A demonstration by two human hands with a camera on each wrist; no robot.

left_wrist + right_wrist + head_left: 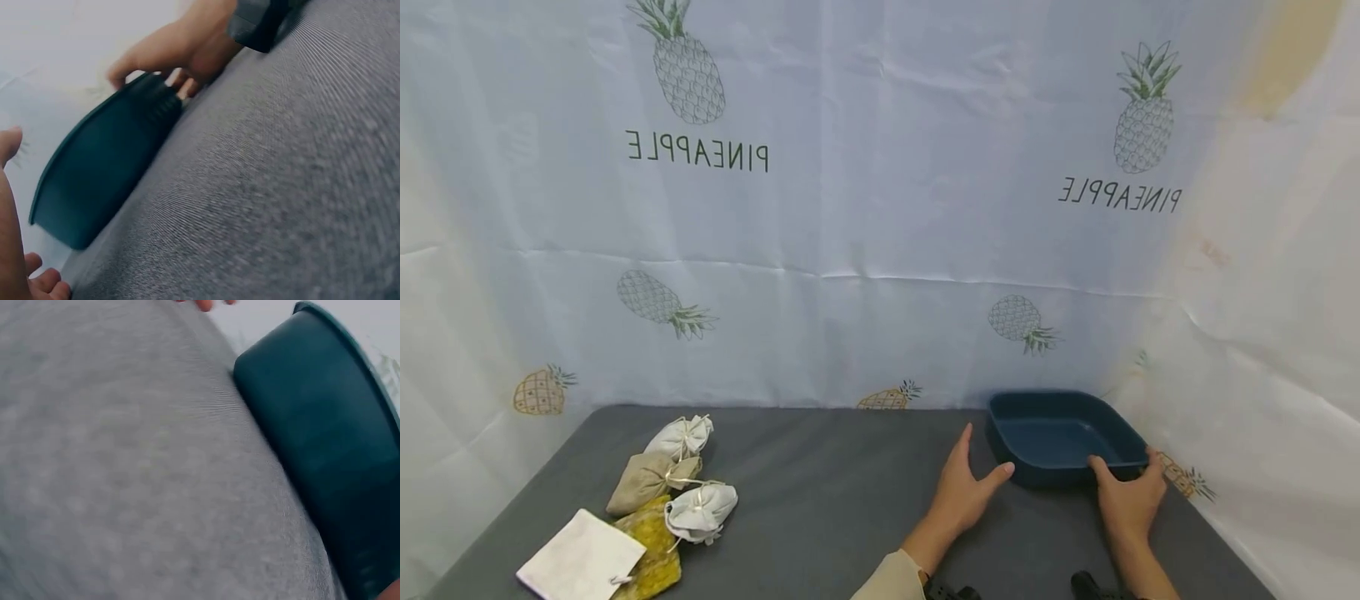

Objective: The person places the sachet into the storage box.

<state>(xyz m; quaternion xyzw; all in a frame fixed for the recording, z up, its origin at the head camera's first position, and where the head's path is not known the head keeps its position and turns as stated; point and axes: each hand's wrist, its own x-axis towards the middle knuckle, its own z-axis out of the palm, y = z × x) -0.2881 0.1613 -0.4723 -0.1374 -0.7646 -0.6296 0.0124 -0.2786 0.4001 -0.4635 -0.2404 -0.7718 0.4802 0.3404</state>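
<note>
- Right hand grips tub's near right corner; one-sided hold, so lifting could tip it.
- Left hand spread, just beside tub's left side, not gripping; a sloppy grab could bump it.
- Tub sits at table's back right; shoved further, likely fouls curtain or slides off the edge.

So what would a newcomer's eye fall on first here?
Probably the dark blue rectangular basin on the right of the gray table, held by the right grip. Next, the pineapple-print cloth hanging behind, its lettering mirrored. Then a cluster of drawstring pouches on the table's left.
</note>
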